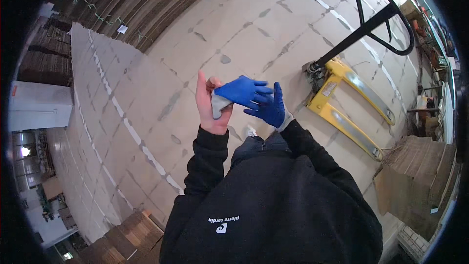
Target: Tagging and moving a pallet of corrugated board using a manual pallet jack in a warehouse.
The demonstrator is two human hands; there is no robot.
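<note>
My bare left hand (204, 101) is raised in front of my body and holds a loose blue work glove (239, 90) by its grey cuff. The empty fingers of that glove point right. My right hand (271, 109) wears a matching blue glove with a light cuff. Its fingers are spread, one pointing up and others reaching left under the loose glove. The loose glove's fingertips overlap the right palm; whether they touch it is hard to make out.
A yellow pallet jack (320, 99) with a black handle (361, 29) stands at right. Cardboard is stacked at the upper left (146, 5), lower right (410, 181) and lower left (122, 239). White lines cross the patched floor (195, 49). A white cabinet (41, 106) is at far left.
</note>
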